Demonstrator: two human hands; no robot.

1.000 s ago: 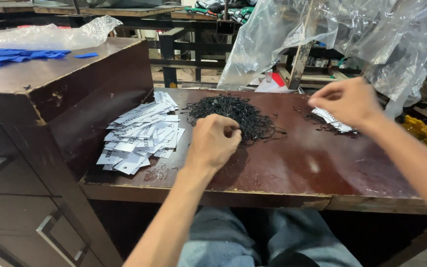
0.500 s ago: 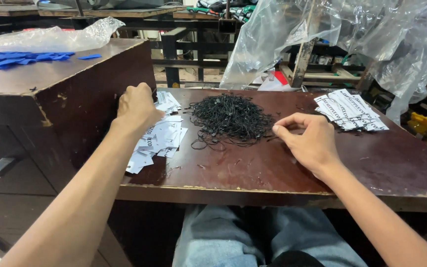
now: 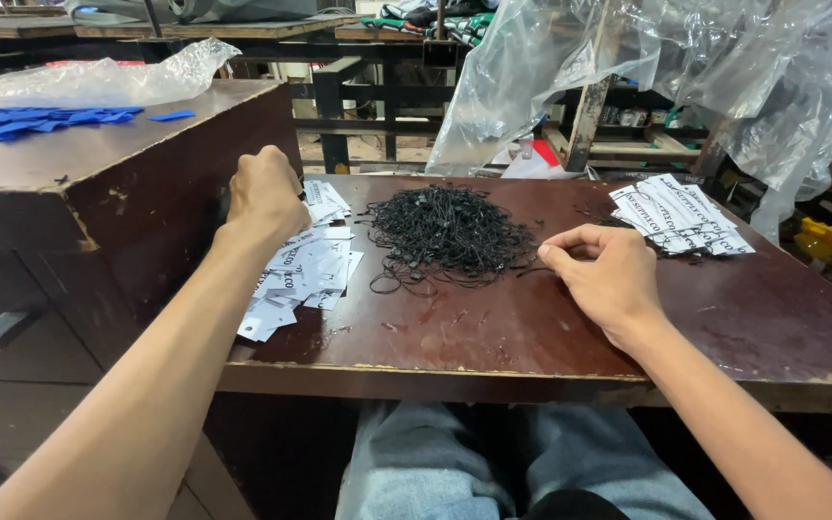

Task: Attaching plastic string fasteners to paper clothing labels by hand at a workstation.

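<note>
My left hand (image 3: 264,197) is curled knuckles-up over a loose pile of white printed tags (image 3: 312,265) at the left of the brown table (image 3: 532,337). Its fingertips are hidden, so I cannot tell whether it holds a tag. A heap of thin black string loops (image 3: 450,229) lies in the middle. My right hand (image 3: 611,274) rests on the table just right of the heap. Its thumb and forefinger pinch a thin black strand at the heap's edge. A neater stack of white tags (image 3: 681,214) lies at the far right.
A taller dark wooden cabinet (image 3: 98,183) stands against the table's left side, with blue pieces (image 3: 31,122) and a clear plastic bag (image 3: 98,82) on top. Large clear plastic sheets (image 3: 686,67) hang behind the table. My knees in jeans (image 3: 493,462) are under the front edge.
My left hand moved from the black heap to the white tags on the left. My right hand left the right-hand tag stack and came to the heap's right edge.
</note>
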